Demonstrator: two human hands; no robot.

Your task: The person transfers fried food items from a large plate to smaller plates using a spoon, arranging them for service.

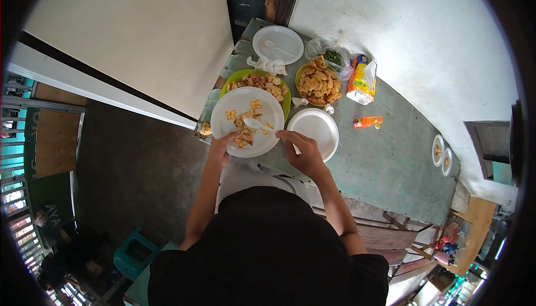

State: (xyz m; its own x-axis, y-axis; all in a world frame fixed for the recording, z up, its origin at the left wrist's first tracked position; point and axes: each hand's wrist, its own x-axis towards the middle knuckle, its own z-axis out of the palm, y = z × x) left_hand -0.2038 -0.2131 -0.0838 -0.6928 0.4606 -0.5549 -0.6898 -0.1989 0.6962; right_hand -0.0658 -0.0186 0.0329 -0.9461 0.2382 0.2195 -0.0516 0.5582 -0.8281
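My left hand (224,145) is closed on the rim of a white plate (223,102), held over the front edge of the table. On this plate lie several pieces of fried food (244,134). A white plastic spoon (254,123) rests over the food, its handle running to my right hand (298,148). The fingers of my right hand are pinched on the handle's end. Partly hidden behind the held plate is a green bowl (287,105) of cut food pieces (268,84). Beside my right hand a white plate (318,130) with nothing on it sits on the table.
The green table (391,161) also carries a bowl of fritters (318,82), a plastic bag of greens (333,57), a tissue pack (363,80), an orange bottle (367,122) and another white plate (273,35) with a spoon. Two small plates (438,151) stand far right. A teal stool (134,253) is lower left.
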